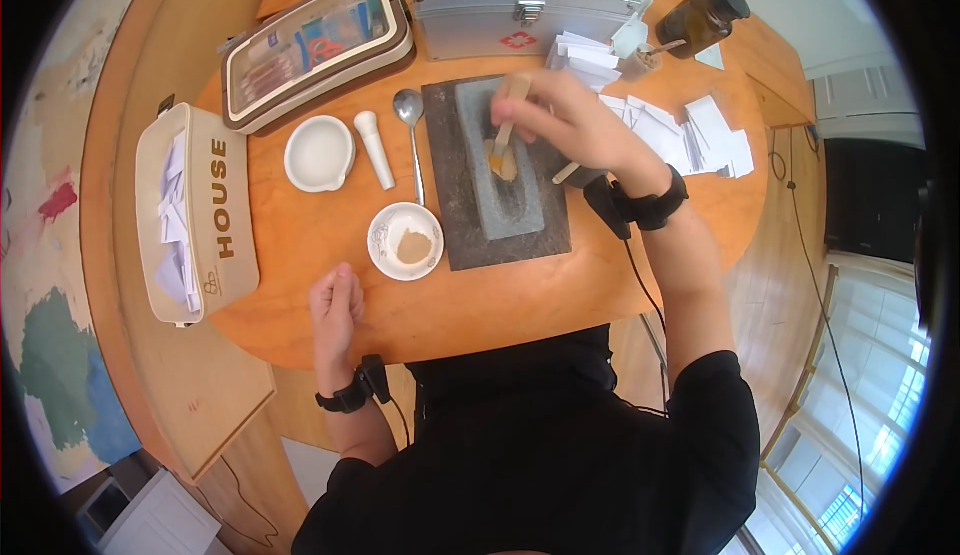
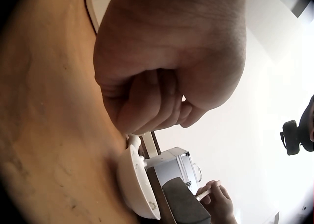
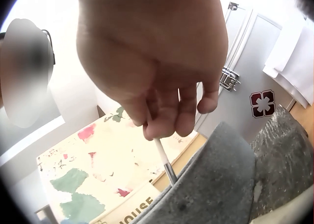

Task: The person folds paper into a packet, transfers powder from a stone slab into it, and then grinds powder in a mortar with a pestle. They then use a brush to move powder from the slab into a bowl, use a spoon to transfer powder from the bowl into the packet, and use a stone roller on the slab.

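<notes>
My right hand (image 1: 575, 125) pinches the light handle of a flat brush (image 1: 507, 133) from above, thumb against fingers. The brush's yellowish bristles reach down into a grey stone trough (image 1: 515, 223), beside a patch of light brown powder (image 1: 509, 168). Under the trough lies a dark speckled slab (image 1: 465, 253). In the right wrist view, the brush's metal collar (image 3: 170, 174) dips behind the trough wall (image 3: 211, 175). My left hand (image 1: 337, 300), fingers curled into the palm, is near the table's front edge with nothing visible in it. Close by stands a white bowl (image 1: 378, 251) holding brown powder (image 1: 414, 246).
A spoon (image 1: 409, 107), pestle (image 1: 374, 150) and white mortar (image 1: 320, 153) lie left of the slab. Behind are a metal case (image 1: 470, 20) and a clear-lidded box (image 1: 315, 50). Papers (image 1: 655, 135) and a brown bottle (image 1: 692, 27) are right; a paper-filled basket (image 1: 225, 225) stands left.
</notes>
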### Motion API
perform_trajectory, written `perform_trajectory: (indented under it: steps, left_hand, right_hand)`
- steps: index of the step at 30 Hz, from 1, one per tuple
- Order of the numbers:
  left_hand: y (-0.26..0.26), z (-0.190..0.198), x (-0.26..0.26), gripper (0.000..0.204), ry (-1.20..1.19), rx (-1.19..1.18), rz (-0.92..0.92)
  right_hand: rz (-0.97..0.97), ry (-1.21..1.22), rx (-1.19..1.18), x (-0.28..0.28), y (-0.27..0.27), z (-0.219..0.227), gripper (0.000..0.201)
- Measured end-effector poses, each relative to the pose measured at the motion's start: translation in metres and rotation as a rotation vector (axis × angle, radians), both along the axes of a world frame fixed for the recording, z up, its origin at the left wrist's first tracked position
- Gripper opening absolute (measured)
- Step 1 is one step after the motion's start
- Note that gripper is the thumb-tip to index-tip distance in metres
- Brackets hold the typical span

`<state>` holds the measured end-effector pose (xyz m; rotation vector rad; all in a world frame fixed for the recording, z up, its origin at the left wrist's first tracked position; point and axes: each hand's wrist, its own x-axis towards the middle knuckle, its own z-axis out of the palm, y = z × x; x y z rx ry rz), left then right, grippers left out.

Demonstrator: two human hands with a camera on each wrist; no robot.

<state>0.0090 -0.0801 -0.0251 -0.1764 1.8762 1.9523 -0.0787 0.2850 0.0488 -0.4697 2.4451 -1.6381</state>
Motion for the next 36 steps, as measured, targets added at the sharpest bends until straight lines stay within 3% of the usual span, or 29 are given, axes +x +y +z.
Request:
perform_trajectory:
  steps: [1,4,7,10,13,19,22,26,29,32,36]
  left_hand:
    - [-0.001,0.001,0.0,0.042,0.004,0.002,0.001]
    - [-0.001,0.001,0.001,0.042,0.007,-0.005,0.006]
    - [0.0,-0.001,0.0,0.042,-0.015,0.005,0.022]
    - [0.002,0.002,-0.001,0.042,-0.01,-0.004,0.016]
    - [0.002,0.003,0.0,0.042,-0.002,0.0,0.01]
    - [-0.001,0.0,0.002,0.042,-0.032,-0.034,0.052]
    - [0.0,-0.002,0.001,0.041,-0.025,-0.044,0.032]
    - [0.003,0.0,-0.003,0.041,-0.017,-0.021,-0.003]
    - [0.003,0.002,-0.004,0.041,0.001,0.003,0.002]
    - [0.001,-0.001,-0.003,0.041,-0.013,0.008,0.024]
    - [0.0,-0.003,-0.003,0.041,-0.015,-0.005,0.011]
  right_hand:
    - [-0.079,-0.002,0.035,-0.001,0.0,0.0,0.021]
    - [0.034,-0.115,-0.079,0.003,0.004,0.005,0.022]
    - [0.06,-0.039,0.154,0.005,-0.004,0.01,0.021]
    - [-0.104,-0.028,0.049,0.004,-0.004,0.006,0.02]
    - [0.004,-0.041,0.011,0.007,-0.003,0.006,0.018]
    - [-0.119,0.15,-0.08,0.045,-0.005,0.021,0.021]
    - [0.021,0.227,0.023,0.052,0.0,0.008,0.017]
    - [-0.154,-0.01,-0.154,0.051,0.003,0.012,0.019]
    - [-0.004,0.045,-0.061,0.053,0.007,0.015,0.02]
    - [-0.052,0.105,-0.019,0.055,0.005,0.012,0.017]
    - [-0.033,-0.035,-0.142,0.05,0.004,0.006,0.018]
